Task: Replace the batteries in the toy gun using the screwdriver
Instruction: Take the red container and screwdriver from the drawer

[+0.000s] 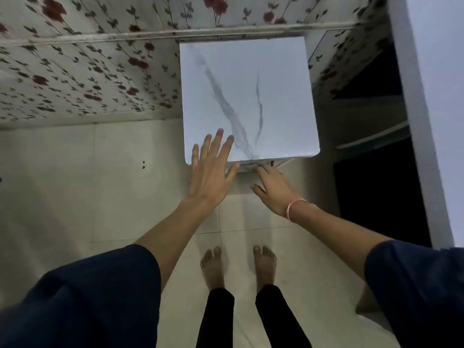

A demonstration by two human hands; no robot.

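Loose dark navy fabric sleeves [88, 297] end near the elbows, leaving both forearms bare. A thin pink-orange thread bracelet [292, 207] circles the right wrist, just short of the white marble-patterned tabletop [248, 96]. Farther from it, narrow black trousers [218, 320] end above bare feet [212, 264].

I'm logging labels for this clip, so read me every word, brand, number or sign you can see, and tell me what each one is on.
There is no readable text anywhere in this view.
The white square marble-patterned tabletop shows only grey veins.
The floral wallpaper shows only red flowers and dark leaves.
The thin pink wristband is plain.
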